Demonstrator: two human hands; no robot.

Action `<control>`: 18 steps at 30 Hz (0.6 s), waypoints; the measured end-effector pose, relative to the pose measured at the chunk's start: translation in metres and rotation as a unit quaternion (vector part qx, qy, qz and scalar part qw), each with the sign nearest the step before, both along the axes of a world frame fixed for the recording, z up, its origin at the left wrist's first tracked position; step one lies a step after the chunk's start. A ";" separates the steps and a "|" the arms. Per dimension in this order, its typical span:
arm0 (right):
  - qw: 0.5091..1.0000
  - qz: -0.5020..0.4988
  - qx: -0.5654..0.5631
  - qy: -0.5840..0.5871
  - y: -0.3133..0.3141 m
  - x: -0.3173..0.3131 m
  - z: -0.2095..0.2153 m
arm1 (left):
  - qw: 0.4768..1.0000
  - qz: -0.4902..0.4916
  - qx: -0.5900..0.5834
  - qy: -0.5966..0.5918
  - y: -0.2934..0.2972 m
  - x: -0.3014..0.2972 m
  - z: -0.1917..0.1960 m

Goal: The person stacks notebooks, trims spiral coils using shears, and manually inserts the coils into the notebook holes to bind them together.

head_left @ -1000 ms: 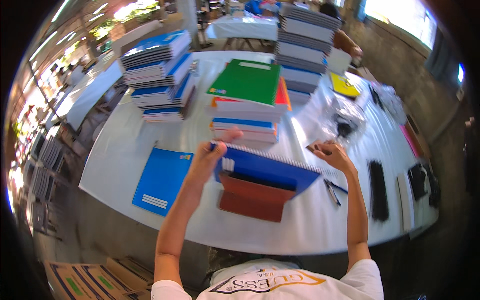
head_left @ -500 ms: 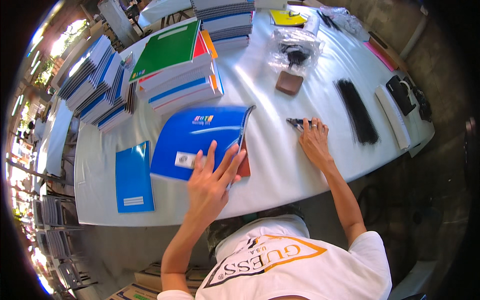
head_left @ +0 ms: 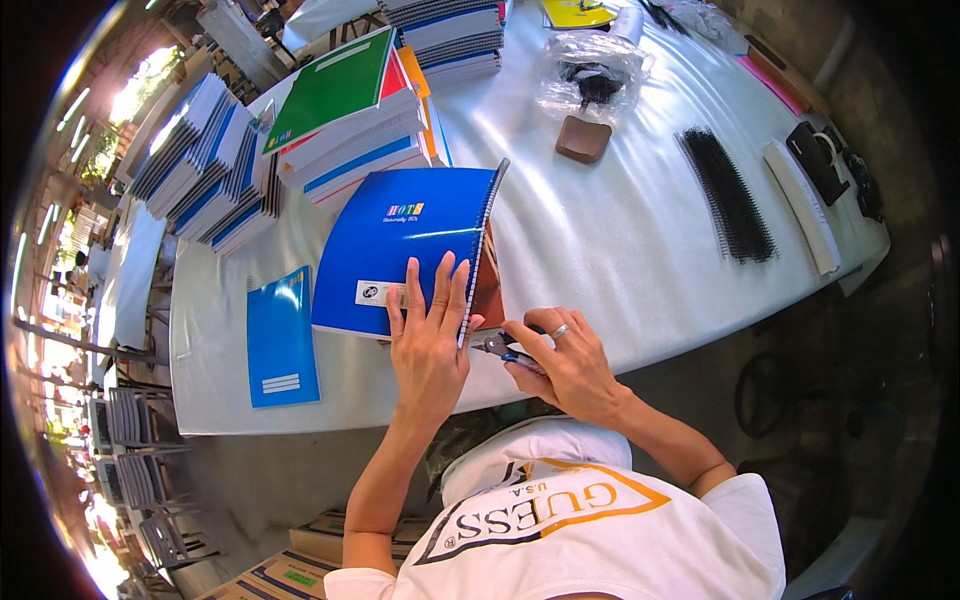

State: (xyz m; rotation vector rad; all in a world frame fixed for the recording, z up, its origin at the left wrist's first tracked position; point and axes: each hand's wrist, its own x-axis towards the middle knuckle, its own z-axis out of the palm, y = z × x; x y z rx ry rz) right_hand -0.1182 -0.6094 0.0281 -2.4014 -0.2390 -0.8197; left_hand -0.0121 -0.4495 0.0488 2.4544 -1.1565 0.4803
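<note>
A blue spiral notebook (head_left: 400, 238) lies in front of me, its coil edge on the right, with a brown-red surface partly showing under that edge. My left hand (head_left: 428, 335) rests flat on its cover, fingers spread and thumb beside the coil. Close to the coil's near end, my right hand (head_left: 570, 365) is closed round a pair of cutting pliers (head_left: 497, 346), whose jaws point toward the coil. I cannot tell whether the jaws touch it. To the left lies a lighter blue notebook (head_left: 283, 340).
Behind stand a notebook stack with a green cover (head_left: 335, 90), a taller stack (head_left: 445, 40) and a leaning pile (head_left: 200, 165). On the right are black coils (head_left: 727, 195), a white strip (head_left: 800, 205), a brown block (head_left: 583, 139) and a plastic bag (head_left: 590, 85).
My right hand has picked the pliers up off the table and brought them left and nearer, to the notebook's coil. The blue notebook has settled flatter under my left hand.
</note>
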 end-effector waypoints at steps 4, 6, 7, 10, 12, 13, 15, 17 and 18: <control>1.000 -0.006 -0.014 -0.013 0.002 0.008 -0.004 | 1.000 0.003 -0.010 0.000 -0.002 -0.001 0.001; 0.999 0.003 -0.032 -0.015 0.000 0.011 -0.003 | 1.000 0.005 -0.021 0.002 -0.003 -0.001 0.002; 1.000 0.011 -0.023 -0.018 -0.001 0.012 -0.003 | 1.000 0.005 -0.027 0.002 -0.005 -0.001 0.002; 0.973 0.092 0.155 0.144 -0.003 0.015 0.008 | 0.999 0.007 -0.036 -0.005 -0.003 0.003 0.001; 0.758 0.197 0.426 0.454 -0.014 0.018 0.026 | 0.999 0.003 -0.037 -0.007 0.000 0.003 0.002; 0.693 0.269 0.491 0.455 -0.022 0.026 0.027 | 0.999 0.000 -0.033 -0.006 0.003 0.002 0.006; 0.764 0.275 0.378 0.445 -0.030 0.034 0.036 | 0.999 -0.004 -0.039 -0.002 0.009 0.004 0.008; 0.882 0.241 0.218 0.341 -0.040 0.039 0.038 | 0.999 0.000 -0.042 0.001 0.027 0.012 0.019; 0.923 0.211 0.155 0.282 -0.052 0.044 0.036 | 0.998 -0.002 -0.068 0.016 0.039 0.019 0.024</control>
